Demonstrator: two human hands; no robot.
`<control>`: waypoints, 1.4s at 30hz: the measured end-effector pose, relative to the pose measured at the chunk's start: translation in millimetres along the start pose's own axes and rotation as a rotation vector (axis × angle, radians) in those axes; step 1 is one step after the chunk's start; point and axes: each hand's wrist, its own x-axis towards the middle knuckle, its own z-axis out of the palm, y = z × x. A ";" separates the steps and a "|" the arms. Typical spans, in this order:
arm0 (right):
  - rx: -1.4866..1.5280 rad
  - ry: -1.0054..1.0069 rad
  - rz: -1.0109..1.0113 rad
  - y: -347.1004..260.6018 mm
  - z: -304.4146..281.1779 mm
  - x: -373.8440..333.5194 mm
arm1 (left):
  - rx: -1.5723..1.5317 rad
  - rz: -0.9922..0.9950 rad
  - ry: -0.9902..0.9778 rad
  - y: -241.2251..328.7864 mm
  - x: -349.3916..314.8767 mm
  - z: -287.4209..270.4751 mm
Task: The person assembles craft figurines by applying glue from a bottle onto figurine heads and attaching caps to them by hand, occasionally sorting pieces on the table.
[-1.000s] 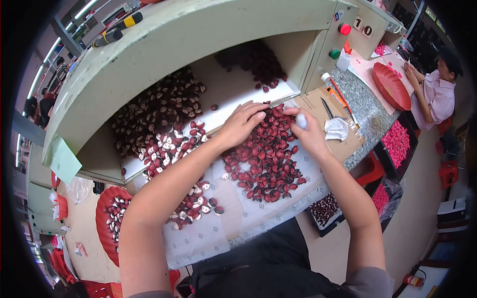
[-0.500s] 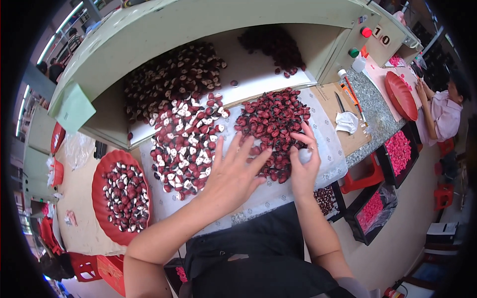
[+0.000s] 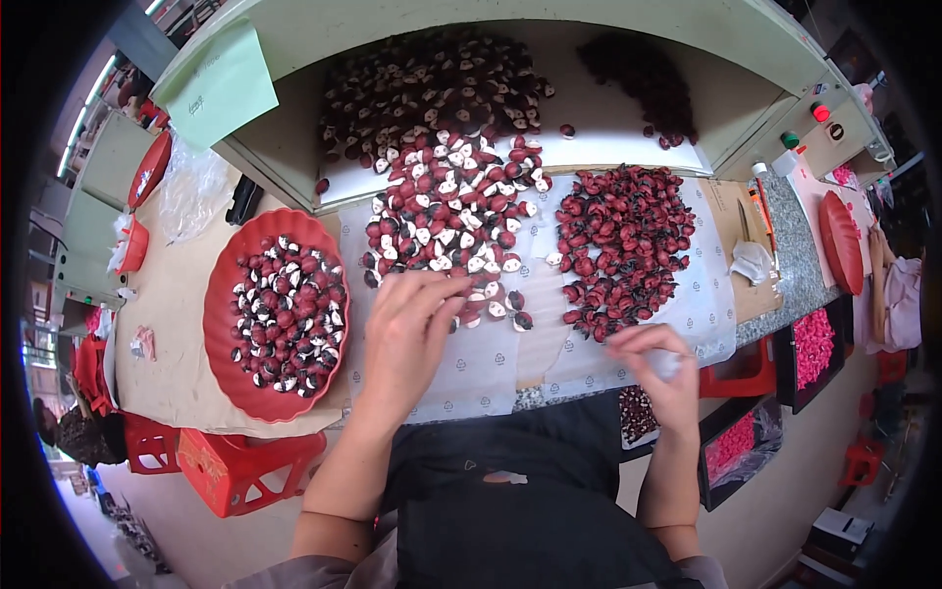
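My left hand (image 3: 410, 319) is closed at the near edge of a pile of small rounded maroon, white and black pieces (image 3: 451, 211). Its bent fingertips are among a few loose pieces; what they grip is hidden. My right hand (image 3: 669, 381), slightly blurred, hovers just below a heap of dark red, black-edged curled pieces (image 3: 628, 245). Its fingers curl inward, and a pale whitish thing (image 3: 667, 366) shows between them, its kind unclear. Both piles lie on white printed sheets (image 3: 471, 378).
A red scalloped dish (image 3: 218, 344) of similar pieces stands left. Behind the piles opens a pale green cabinet (image 3: 549, 22) holding more pieces. Cutter, cloth (image 3: 752, 261) and brush lie right. Red stools (image 3: 221, 476) and black trays of pink pieces (image 3: 814, 358) stand below. Another person sits far right.
The view has shifted left. My left hand left the dark red heap for the near edge of the maroon-and-white pile. My right hand drew back off the heap, fingers curling.
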 end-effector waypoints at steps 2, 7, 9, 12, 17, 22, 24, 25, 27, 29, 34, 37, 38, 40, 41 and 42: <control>-0.170 -0.082 0.056 6.7 9.0 7.6 | -0.023 0.051 -0.035 2.1 5.4 16.1; 0.056 0.068 0.100 1.9 20.4 7.9 | 0.074 0.225 -0.111 13.3 41.5 56.0; 0.106 0.061 0.102 -1.9 24.3 2.1 | 0.175 0.254 -0.112 12.2 45.5 72.3; -0.021 0.231 0.057 -3.7 30.5 -1.8 | 0.294 0.307 -0.195 5.7 49.9 86.7; 0.091 0.164 0.029 2.0 32.8 2.5 | 0.202 0.275 -0.301 -5.3 41.4 63.3; 0.086 0.143 0.038 4.9 28.2 6.0 | 0.001 -0.006 -0.331 -1.2 66.6 1.6; 0.002 0.173 -0.038 5.6 29.9 5.8 | 0.442 0.214 -0.113 -72.6 87.5 -30.4; -0.009 0.193 -0.033 7.1 29.7 7.0 | 0.699 0.054 -0.232 -73.3 97.6 -44.3; 0.019 0.097 -0.074 5.7 35.8 11.5 | 1.056 0.008 -0.310 -117.2 94.4 -51.4; -0.004 0.090 -0.069 3.2 37.5 10.6 | 1.227 0.153 -0.348 -136.1 93.0 -46.7; 0.091 0.072 -0.049 -5.1 34.2 2.5 | 1.168 0.127 -0.309 -137.3 100.2 -46.8; 0.136 0.067 -0.003 -7.5 33.4 -0.7 | 0.759 0.084 -0.222 -108.2 94.8 -53.3; 0.141 0.058 0.004 -7.6 32.0 -3.5 | 0.402 0.057 -0.168 -86.2 90.9 -54.0; 0.151 0.067 -0.023 -9.8 30.0 -7.4 | 0.056 0.007 -0.165 -45.8 72.2 -48.1; 0.170 0.051 -0.055 -11.4 30.2 -8.2 | -0.121 -0.173 -0.246 -28.3 58.2 -44.8; 0.169 0.057 -0.053 -16.2 32.7 -9.7 | -0.206 -0.090 -0.197 -12.3 41.2 -37.9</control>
